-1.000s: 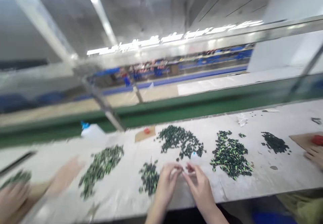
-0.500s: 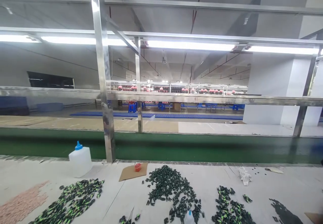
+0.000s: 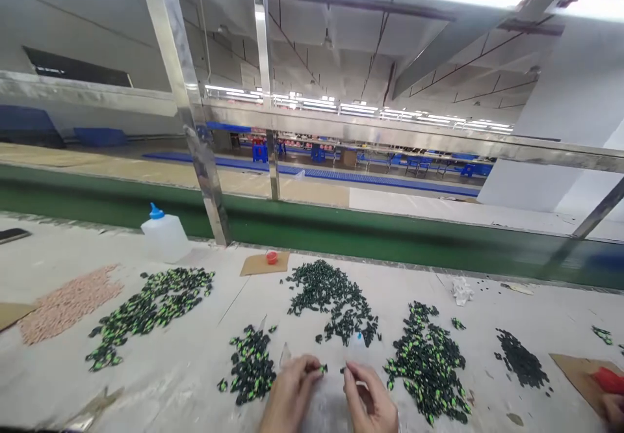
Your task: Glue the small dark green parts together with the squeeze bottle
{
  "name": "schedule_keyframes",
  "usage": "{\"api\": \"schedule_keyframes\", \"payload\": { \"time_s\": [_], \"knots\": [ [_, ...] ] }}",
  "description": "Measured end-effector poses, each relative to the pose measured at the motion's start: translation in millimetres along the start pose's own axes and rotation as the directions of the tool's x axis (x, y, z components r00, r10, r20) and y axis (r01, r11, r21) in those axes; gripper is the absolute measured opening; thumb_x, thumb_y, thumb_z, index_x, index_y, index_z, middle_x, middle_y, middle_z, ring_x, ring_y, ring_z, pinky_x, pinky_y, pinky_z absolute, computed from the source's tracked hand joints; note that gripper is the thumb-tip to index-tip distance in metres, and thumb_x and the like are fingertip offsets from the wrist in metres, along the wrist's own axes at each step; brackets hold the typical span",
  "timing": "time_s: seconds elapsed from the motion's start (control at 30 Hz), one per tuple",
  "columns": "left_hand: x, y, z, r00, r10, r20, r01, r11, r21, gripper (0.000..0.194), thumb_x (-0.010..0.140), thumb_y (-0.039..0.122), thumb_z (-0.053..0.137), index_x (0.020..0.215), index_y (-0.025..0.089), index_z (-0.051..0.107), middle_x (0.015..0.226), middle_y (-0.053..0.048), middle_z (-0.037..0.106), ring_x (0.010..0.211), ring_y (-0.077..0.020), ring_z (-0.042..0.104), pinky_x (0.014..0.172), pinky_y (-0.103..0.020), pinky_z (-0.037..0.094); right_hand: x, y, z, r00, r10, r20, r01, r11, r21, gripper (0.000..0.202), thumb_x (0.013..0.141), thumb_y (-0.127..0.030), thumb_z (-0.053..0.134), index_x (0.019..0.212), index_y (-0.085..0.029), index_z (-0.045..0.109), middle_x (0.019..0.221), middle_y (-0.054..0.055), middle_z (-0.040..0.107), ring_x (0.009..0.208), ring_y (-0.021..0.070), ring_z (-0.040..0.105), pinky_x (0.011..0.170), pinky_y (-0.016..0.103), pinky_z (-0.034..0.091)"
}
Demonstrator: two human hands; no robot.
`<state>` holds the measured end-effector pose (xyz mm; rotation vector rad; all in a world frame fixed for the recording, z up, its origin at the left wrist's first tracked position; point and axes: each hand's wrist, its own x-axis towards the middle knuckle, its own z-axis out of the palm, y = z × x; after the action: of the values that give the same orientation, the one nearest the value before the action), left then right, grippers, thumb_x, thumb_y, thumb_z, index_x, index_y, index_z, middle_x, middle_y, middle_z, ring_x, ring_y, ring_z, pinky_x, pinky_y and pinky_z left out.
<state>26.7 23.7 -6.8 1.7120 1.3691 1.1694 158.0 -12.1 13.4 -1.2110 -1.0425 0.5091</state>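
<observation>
Near the bottom middle, my left hand (image 3: pixel 294 391) pinches a small black-and-green piece (image 3: pixel 324 368) between thumb and fingertips. Facing it across a short gap, my right hand (image 3: pixel 369 397) is closed on a small dark piece (image 3: pixel 342 370), mostly covered by the fingers. A pile of black-and-green pieces (image 3: pixel 252 365) lies just left of my left hand. To the right of my right hand spreads a larger black-and-green pile (image 3: pixel 429 361). Dark green pieces (image 3: pixel 326 290) are heaped beyond both hands. A small blue-tipped bottle (image 3: pixel 358 341) stands just past my fingers.
Farther left are another black-and-green pile (image 3: pixel 151 313), pink pieces (image 3: pixel 73 303) and a white bottle (image 3: pixel 166 236) with a blue nozzle. A red cup (image 3: pixel 272 258) sits on cardboard (image 3: pixel 251 264). Rightward lie black pieces (image 3: pixel 524 358) and another person's hand (image 3: pixel 613 408) by a red object.
The view has tipped downward and tilted slightly, so more of the tabletop shows. Both my hands have come into view, each with a small piece at the fingertips.
</observation>
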Motion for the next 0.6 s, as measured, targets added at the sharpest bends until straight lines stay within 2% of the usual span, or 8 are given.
{"api": "schedule_keyframes", "payload": {
  "time_s": [0.1,0.23,0.33,0.43,0.6],
  "knots": [
    [5.3,32.0,-18.2,0.996,-0.051,-0.076,0.039,0.987,-0.154,0.016,0.073,0.034,0.064,0.070,0.020,0.070,0.070,-0.003,0.073,0.065,-0.0192,0.067,0.064,-0.028,0.056,8.5,-20.5,-1.4,0.994,0.089,0.060,-0.088,0.996,-0.019,0.030,0.075,-0.046,0.070,0.080,-0.016,0.075,0.082,0.011,0.074,0.069,0.0194,0.070,0.061,0.024,0.060],
    [10.2,60.3,-33.2,0.983,-0.073,-0.170,0.025,0.963,-0.269,0.017,0.073,0.035,0.068,0.076,0.020,0.074,0.074,-0.004,0.075,0.070,-0.0187,0.070,0.068,-0.026,0.057,19.7,-43.1,7.3,0.988,0.100,0.116,-0.106,0.993,0.052,0.025,0.076,-0.042,0.070,0.081,-0.018,0.074,0.090,0.011,0.074,0.082,0.0216,0.071,0.071,0.030,0.060],
    [7.6,70.5,-35.0,0.976,-0.066,-0.205,-0.005,0.945,-0.326,0.016,0.074,0.034,0.070,0.077,0.020,0.076,0.077,-0.004,0.076,0.071,-0.0190,0.071,0.069,-0.026,0.059,23.2,-55.3,14.5,0.975,0.146,0.169,-0.169,0.977,0.127,0.024,0.077,-0.041,0.069,0.078,-0.018,0.072,0.093,0.012,0.075,0.089,0.0233,0.071,0.075,0.034,0.061],
    [2.9,75.3,-33.4,0.979,-0.032,-0.200,-0.042,0.935,-0.353,0.012,0.076,0.030,0.069,0.079,0.021,0.077,0.081,-0.004,0.077,0.076,-0.0191,0.072,0.072,-0.026,0.059,23.1,-60.6,16.9,0.962,0.175,0.211,-0.209,0.966,0.151,0.024,0.077,-0.041,0.068,0.078,-0.017,0.072,0.090,0.012,0.076,0.085,0.0228,0.072,0.074,0.035,0.061],
    [0.2,77.8,-32.3,0.985,0.031,-0.170,-0.094,0.921,-0.378,0.010,0.079,0.025,0.068,0.082,0.023,0.077,0.085,-0.003,0.076,0.080,-0.0178,0.071,0.075,-0.024,0.059,21.6,-58.5,13.9,0.961,0.161,0.225,-0.195,0.971,0.140,0.022,0.078,-0.038,0.068,0.082,-0.017,0.074,0.087,0.011,0.077,0.080,0.0219,0.073,0.073,0.034,0.062]
  ]
}}
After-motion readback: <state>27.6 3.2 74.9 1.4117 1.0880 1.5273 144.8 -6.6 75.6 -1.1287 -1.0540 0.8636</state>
